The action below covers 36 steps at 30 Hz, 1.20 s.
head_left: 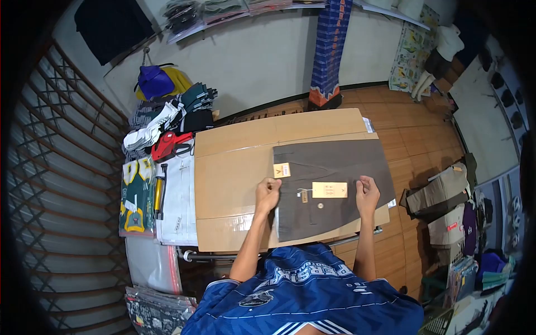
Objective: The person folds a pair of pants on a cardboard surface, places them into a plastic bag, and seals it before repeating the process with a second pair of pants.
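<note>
Dark grey folded trousers (pixel 346 159) lie flat on a cardboard sheet (pixel 229 184) in front of me. A yellowish hang tag (pixel 329 190) rests on them, tied by a white string, and a square label (pixel 282 170) sits at their left edge. A round button (pixel 320 206) shows below the hang tag. My left hand (pixel 267 194) is at the left edge of the trousers, its fingers closed on that edge just below the square label. Over their right part is my right hand (pixel 367 195), fingers loosely bent and apart, with nothing visible in it.
Left of the cardboard lie a green and yellow packaged jersey (pixel 138 195), a black and yellow hand pump (pixel 160 190), a red tape dispenser (pixel 167 146) and white socks (pixel 151 134). A blue pillar (pixel 332 50) stands behind. Stacked clothes (pixel 444 190) are at the right.
</note>
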Tool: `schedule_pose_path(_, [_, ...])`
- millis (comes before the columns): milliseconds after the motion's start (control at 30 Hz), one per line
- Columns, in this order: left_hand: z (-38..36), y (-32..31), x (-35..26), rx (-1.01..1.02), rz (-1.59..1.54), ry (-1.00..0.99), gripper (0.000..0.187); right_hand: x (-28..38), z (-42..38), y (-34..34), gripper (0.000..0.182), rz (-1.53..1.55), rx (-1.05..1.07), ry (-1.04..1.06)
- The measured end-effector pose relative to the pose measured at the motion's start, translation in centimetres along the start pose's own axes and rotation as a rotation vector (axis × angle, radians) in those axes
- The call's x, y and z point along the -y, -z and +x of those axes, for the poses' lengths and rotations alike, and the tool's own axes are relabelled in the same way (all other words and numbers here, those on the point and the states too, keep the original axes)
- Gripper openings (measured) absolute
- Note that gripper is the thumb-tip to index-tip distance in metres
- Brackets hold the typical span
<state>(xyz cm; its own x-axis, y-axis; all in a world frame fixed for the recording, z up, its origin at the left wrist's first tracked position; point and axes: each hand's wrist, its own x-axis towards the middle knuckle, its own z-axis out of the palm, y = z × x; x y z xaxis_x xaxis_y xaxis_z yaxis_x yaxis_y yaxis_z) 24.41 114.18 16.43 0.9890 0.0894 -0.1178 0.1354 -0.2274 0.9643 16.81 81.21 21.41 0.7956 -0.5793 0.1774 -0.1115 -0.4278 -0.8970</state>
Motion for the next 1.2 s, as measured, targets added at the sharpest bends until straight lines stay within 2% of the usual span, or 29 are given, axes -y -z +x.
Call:
schedule_pose_path(167, [1.8, 6.8, 1.9, -0.091, -0.023, -0.04, 0.019, -0.5, -2.0, 1.7, 0.021, -0.068, -0.113, -0.019])
schedule_pose_path(300, [2.4, 12.9, 2.7, -0.18, 0.017, -0.05, 0.018, 0.3, -2.9, 2.1, 0.024, -0.222, -0.092, -0.037])
schedule_pose_path(400, [3.3, 18.2, 5.7, -0.252, 0.159, -0.113, 0.018, -0.4, -3.2, 1.4, 0.026, -0.399, -0.129, 0.192])
schedule_pose_path(500, [3.1, 23.2, 7.0, -0.347, 0.18, -0.124, 0.018, -1.1, -3.2, 0.2, 0.032, -0.452, -0.112, 0.231])
schedule_pose_path(567, [3.1, 26.8, 8.2, -0.422, 0.351, -0.12, 0.018, -0.4, -3.3, -0.8, 0.041, -0.572, -0.067, 0.201])
schedule_pose_path(700, [1.5, 31.4, 6.4, -0.504, 0.627, -0.065, 0.017, 1.7, -3.5, -3.5, 0.06, -0.773, 0.078, 0.119])
schedule_pose_path(800, [1.0, 33.4, 6.0, -0.557, 0.771, 0.029, 0.02, 2.5, -4.1, -6.5, 0.068, -0.799, 0.202, 0.088])
schedule_pose_path(933, [1.9, 35.4, 8.3, -0.677, 0.894, 0.007, 0.017, 3.0, -5.3, -9.6, 0.07, -0.824, 0.22, 0.134])
schedule_pose_path(1200, [2.9, 36.8, 9.2, -0.737, 0.939, 0.034, 0.016, 3.7, -6.6, -12.3, 0.071, -0.81, 0.208, 0.149])
